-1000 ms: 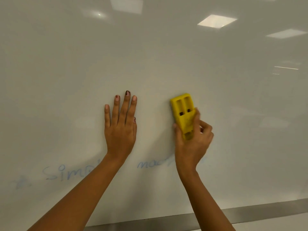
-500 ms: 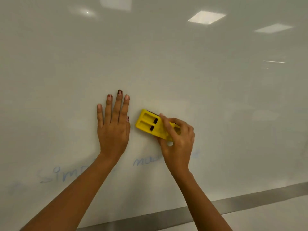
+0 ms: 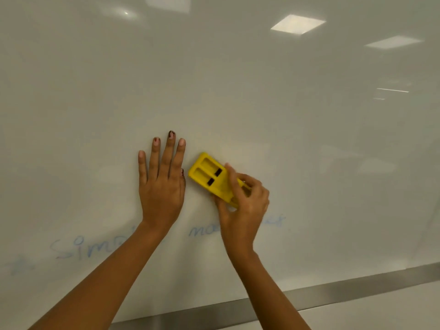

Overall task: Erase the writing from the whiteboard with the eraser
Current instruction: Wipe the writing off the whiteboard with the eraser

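The right hand held the yellow eraser on the whiteboard, the left hand lay flat and wide, and next the blue writing at six o'clock needed rubbing

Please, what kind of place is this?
Probably an office or classroom: a large wall whiteboard with a metal ledge, faint blue writing, and square ceiling lights reflected in it.
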